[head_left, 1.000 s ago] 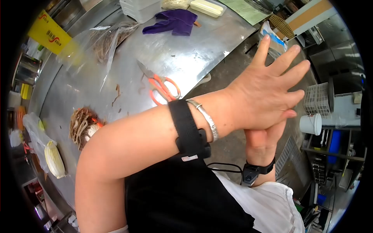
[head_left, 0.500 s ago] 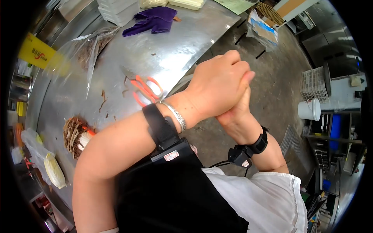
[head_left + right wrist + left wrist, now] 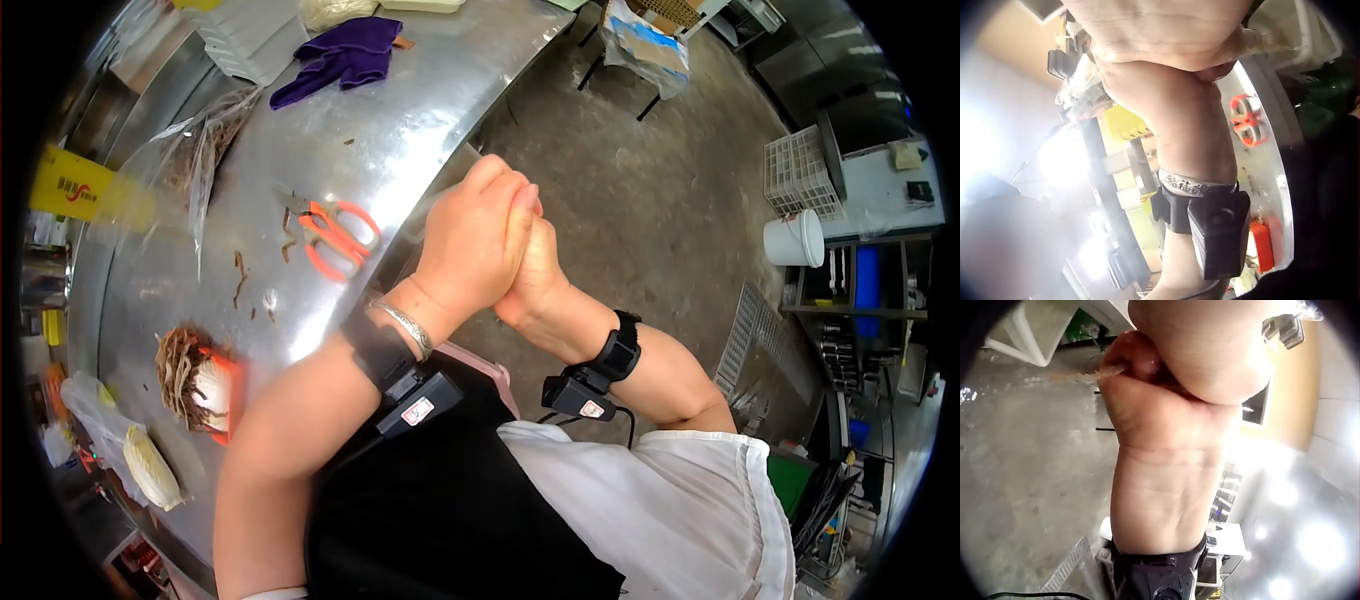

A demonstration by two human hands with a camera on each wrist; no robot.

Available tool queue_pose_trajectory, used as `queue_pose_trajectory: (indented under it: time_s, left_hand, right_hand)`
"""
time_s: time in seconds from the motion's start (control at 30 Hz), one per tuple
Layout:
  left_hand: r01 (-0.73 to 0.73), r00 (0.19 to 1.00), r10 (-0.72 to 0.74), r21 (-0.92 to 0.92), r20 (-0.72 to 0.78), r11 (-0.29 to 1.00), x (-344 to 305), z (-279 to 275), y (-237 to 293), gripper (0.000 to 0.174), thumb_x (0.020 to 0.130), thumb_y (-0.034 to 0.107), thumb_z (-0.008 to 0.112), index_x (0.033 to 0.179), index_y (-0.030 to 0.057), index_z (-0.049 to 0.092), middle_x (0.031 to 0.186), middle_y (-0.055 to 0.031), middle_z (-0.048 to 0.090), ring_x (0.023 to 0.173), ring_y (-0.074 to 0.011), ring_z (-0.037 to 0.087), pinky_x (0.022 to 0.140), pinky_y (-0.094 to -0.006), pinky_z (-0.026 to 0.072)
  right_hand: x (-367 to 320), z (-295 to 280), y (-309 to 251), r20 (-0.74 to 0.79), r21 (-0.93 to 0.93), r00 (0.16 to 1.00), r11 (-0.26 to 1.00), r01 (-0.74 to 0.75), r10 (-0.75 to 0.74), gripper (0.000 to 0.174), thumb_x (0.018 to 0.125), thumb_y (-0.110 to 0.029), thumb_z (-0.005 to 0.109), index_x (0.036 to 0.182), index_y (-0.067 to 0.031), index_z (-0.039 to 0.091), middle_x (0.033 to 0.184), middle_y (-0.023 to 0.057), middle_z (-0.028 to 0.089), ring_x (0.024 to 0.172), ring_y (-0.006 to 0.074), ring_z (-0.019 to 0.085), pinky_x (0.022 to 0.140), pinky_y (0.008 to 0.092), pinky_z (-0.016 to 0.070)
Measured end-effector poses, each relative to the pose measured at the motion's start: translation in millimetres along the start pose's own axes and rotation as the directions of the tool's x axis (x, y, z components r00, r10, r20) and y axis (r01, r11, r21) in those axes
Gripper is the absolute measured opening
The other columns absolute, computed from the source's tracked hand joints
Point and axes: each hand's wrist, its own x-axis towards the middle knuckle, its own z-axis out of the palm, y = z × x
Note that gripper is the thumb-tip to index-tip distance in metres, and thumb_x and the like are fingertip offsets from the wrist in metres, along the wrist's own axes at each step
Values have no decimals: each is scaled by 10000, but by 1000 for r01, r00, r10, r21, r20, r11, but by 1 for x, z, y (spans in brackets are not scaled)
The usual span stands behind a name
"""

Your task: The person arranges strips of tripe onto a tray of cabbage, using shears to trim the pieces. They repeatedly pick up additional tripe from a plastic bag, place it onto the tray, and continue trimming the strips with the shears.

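In the head view my left hand (image 3: 462,245), with a silver bracelet at its wrist, is curled over my right hand (image 3: 540,283), the two clasped over the floor by the table's edge. The left thumb lies along the near side; the right fingers are mostly hidden. A thin brownish, translucent streak (image 3: 1094,375) runs out from between the hands in the left wrist view. The skin around it looks wet and glossy. I cannot tell what is held inside the clasp. Orange-handled scissors (image 3: 338,238) lie on the metal table (image 3: 300,135) nearby.
Brown dried strips (image 3: 178,372) bunch beside a white piece in an orange-red holder (image 3: 234,405). A pale cabbage (image 3: 152,468), a plastic bag of brown strips (image 3: 205,145) and a purple cloth (image 3: 340,55) lie on the table. A white bucket (image 3: 793,240) stands right.
My left hand's spread fingers have closed over the right hand. The clasped hands have moved left and toward the table edge in the head view, and the view itself has shifted.
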Motion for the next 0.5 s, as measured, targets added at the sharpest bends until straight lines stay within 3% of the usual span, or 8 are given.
queue_pose_trajectory:
  time_s: [0.17, 0.23, 0.27, 0.3, 0.37, 0.4, 0.5]
  left_hand:
    - [18, 998, -24, 104, 63, 994, -41, 11, -26, 243, 1005, 223, 513, 867, 65, 637, 920, -112, 600, 832, -356, 636, 718, -460, 526]
    - [108, 953, -163, 218, 255, 970, -48, 4, -26, 292, 1024, 295, 483, 943, 64, 642, 1015, -124, 614, 928, -362, 638, 801, -454, 529]
    - [120, 971, -141, 117, 191, 986, -46, -3, -20, 293, 1024, 312, 490, 1022, 59, 638, 1074, -143, 609, 993, -369, 625, 852, -454, 517]
    - [125, 984, -124, 1, 130, 992, -44, -10, -15, 317, 1025, 329, 497, 1102, 55, 635, 1134, -161, 604, 1057, -375, 611, 904, -455, 505]
    - [47, 999, -47, -17, 21, 999, -39, -39, -9, 370, 1012, 327, 540, 1242, 41, 593, 1216, -199, 578, 1148, -387, 571, 980, -461, 472]
    - [88, 996, -88, -87, -2, 992, -37, -63, 3, 390, 1011, 293, 558, 1302, 34, 558, 1254, -212, 564, 1140, -404, 567, 980, -468, 471]
    - [285, 945, -319, -298, -75, 911, -59, -131, 19, 308, 1035, 146, 479, 1301, 24, 573, 1267, -158, 579, 1174, -281, 592, 1033, -386, 451]
  right_hand:
    - [-32, -7, 38, -46, 23, 999, 1000, 18, -17, 438, 1071, -507, 415, 1324, -172, 542, 1307, 47, 605, 1236, 193, 591, 1049, 409, 498]
    - [-21, 4, 35, -62, 112, 995, 991, -68, 75, 394, 1075, -461, 426, 1312, -172, 550, 1272, 64, 611, 1217, 207, 601, 1032, 417, 505]
    - [-12, 16, 32, -46, 137, 992, 985, -106, 113, 377, 1076, -444, 432, 1306, -171, 554, 1250, 69, 616, 1197, 210, 609, 1010, 416, 513]
    - [-12, 38, 25, -5, 121, 992, 985, -121, 123, 370, 1074, -437, 440, 1299, -170, 561, 1218, 67, 625, 1155, 203, 623, 962, 401, 529]
    - [-23, 77, 12, 45, 94, 990, 986, -139, 135, 354, 1071, -423, 455, 1285, -167, 573, 1155, 62, 643, 1072, 189, 650, 864, 373, 562]
    - [-23, 88, 10, 62, 82, 989, 987, -141, 136, 347, 1069, -416, 463, 1278, -165, 579, 1123, 60, 652, 1031, 182, 664, 815, 359, 578]
    - [4, 98, 13, 298, 14, 879, 919, -394, 373, 247, 1042, -378, 532, 1040, -146, 616, 833, -6, 618, 665, 100, 550, 505, 267, 411]
